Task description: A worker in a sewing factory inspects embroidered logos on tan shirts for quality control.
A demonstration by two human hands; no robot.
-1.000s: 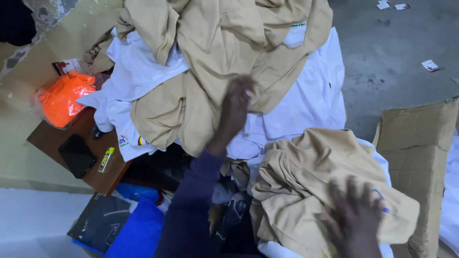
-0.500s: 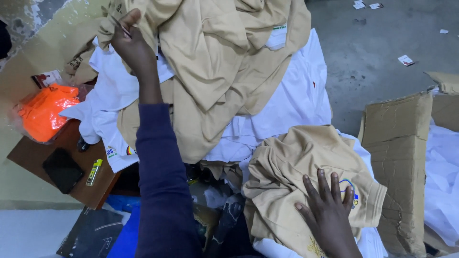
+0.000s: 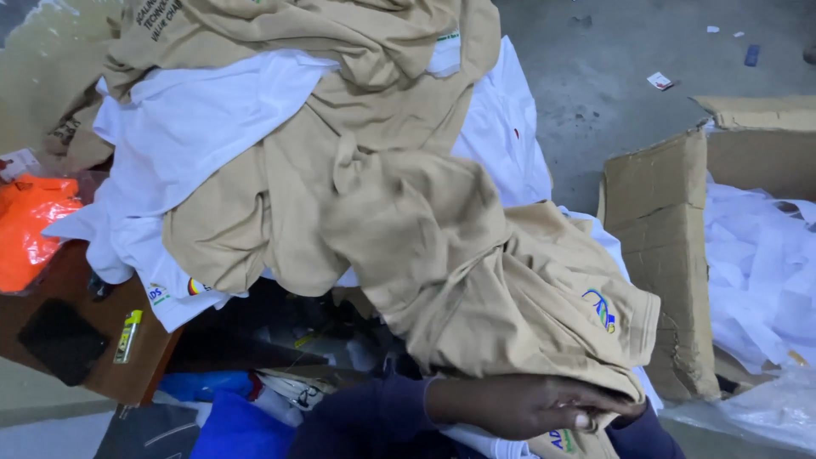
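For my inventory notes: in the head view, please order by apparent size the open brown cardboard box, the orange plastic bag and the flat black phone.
1. Open brown cardboard box
2. Orange plastic bag, partly cut off
3. Flat black phone

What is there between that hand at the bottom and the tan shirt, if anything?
Nothing visible: the hand already grips the tan shirt at its lower edge, fingers curled under the cloth. Which hand it is cannot be told.

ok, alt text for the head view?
A hand in a dark blue sleeve grips the edge of a tan shirt pulled from a heap of tan and white shirts. An open cardboard box of white sheets stands to the right.
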